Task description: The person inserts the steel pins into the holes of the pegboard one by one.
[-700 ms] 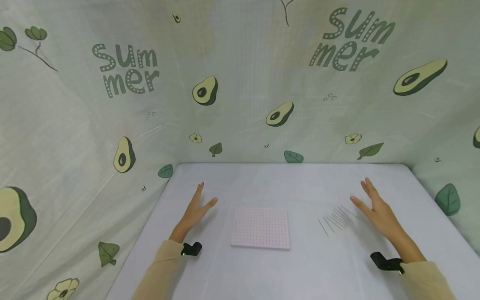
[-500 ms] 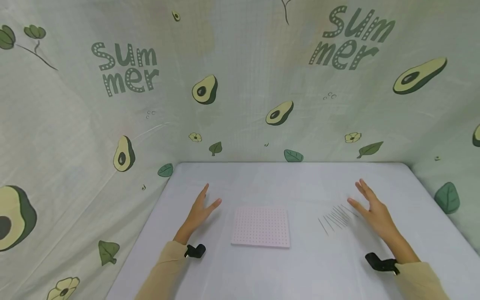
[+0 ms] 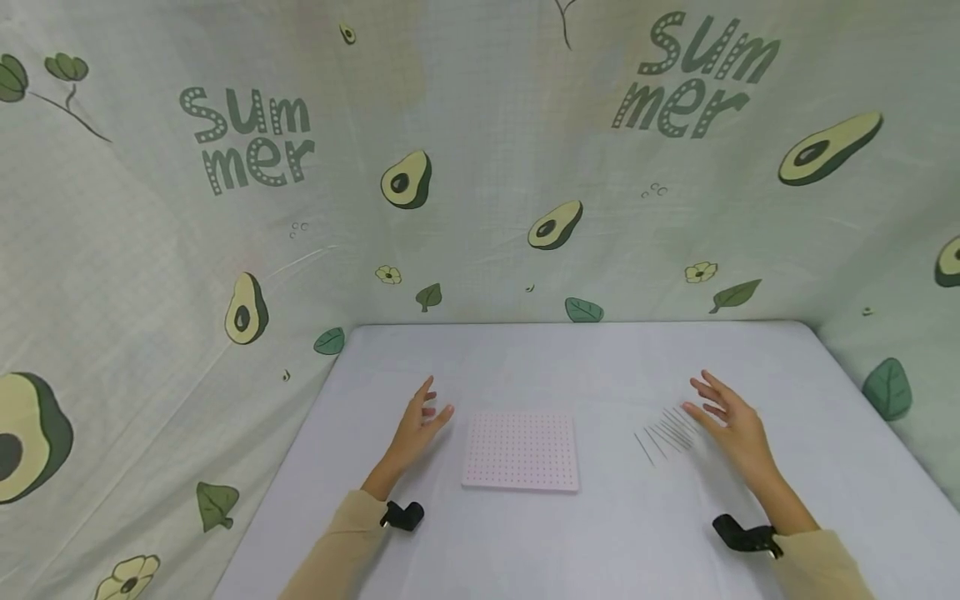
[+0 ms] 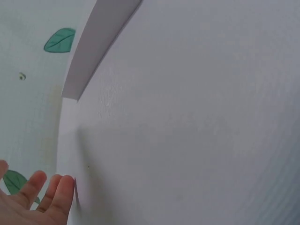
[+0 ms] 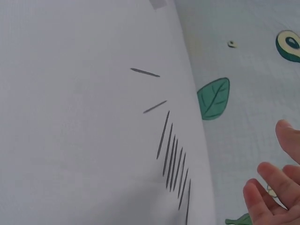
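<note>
A pale pink board with a grid of small holes lies flat on the white table. Just left of it, my left hand hovers with fingers loosely bent and holds nothing. To the board's right, several thin dark metal-looking sticks lie in a slanted row, pointed at their ends. Beside and partly over them is my right hand, its fingers slightly curved and nothing in its grasp. Both wrist views catch fingertips only: the left hand at lower left, the right hand at lower right.
The white table has rounded far corners. A pale green cloth printed with avocados, leaves and lettering hangs behind and at the sides. Each wrist carries a black camera mount, such as the right wrist camera.
Both hands have moved inward, the left toward the board and the right toward the sticks. Their fingers have bent more. The board and sticks stay where they lie.
</note>
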Demonstrator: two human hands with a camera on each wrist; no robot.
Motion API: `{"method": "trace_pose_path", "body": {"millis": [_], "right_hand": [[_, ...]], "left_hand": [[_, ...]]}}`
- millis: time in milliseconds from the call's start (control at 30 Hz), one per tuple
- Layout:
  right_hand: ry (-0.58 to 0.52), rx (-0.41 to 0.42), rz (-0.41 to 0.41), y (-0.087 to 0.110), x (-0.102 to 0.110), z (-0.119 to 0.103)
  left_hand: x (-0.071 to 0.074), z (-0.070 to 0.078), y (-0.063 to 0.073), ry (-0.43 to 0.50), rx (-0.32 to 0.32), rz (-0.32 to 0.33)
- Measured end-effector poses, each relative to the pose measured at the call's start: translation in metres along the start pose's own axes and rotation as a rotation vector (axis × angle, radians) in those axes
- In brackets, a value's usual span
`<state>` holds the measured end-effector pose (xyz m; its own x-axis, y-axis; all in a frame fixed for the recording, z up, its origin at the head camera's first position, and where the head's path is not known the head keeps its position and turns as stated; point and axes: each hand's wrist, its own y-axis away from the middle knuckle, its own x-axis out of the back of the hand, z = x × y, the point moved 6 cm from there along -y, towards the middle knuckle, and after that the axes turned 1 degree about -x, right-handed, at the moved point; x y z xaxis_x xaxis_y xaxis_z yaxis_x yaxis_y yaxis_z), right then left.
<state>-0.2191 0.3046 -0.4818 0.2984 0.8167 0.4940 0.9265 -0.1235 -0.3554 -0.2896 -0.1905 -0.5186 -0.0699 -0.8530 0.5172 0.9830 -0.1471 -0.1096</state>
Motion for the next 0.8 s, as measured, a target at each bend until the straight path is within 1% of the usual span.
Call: {"method": "trace_pose_path", "body": {"millis": [133, 200, 267, 400, 633, 733, 800], "right_hand": [[-0.094, 0.02, 0.047, 0.005, -0.005, 0.0], [-0.125, 0.03, 0.064, 0.006, -0.007, 0.0], [-0.149, 0.022, 0.067, 0.007, -0.009, 0.0], [-0.143, -0.021, 0.065, 0.009, -0.014, -0.001], [-0.155, -0.13, 0.035, 0.016, -0.027, -0.003], [-0.119, -0.147, 0.032, 0.018, -0.033, -0.004], [-0.103, -0.152, 0.034, 0.019, -0.037, -0.005]], "left_hand": [[-0.004, 0.0, 0.004, 0.007, 0.015, 0.008], [-0.006, 0.001, 0.006, 0.004, 0.02, 0.017], [-0.008, 0.001, 0.008, 0.001, 0.025, 0.02], [-0.013, 0.002, 0.011, 0.001, 0.04, 0.03], [-0.02, 0.008, 0.017, -0.016, 0.015, 0.028], [-0.023, 0.01, 0.019, -0.019, 0.007, 0.022], [-0.025, 0.011, 0.02, -0.011, -0.009, 0.022]]}}
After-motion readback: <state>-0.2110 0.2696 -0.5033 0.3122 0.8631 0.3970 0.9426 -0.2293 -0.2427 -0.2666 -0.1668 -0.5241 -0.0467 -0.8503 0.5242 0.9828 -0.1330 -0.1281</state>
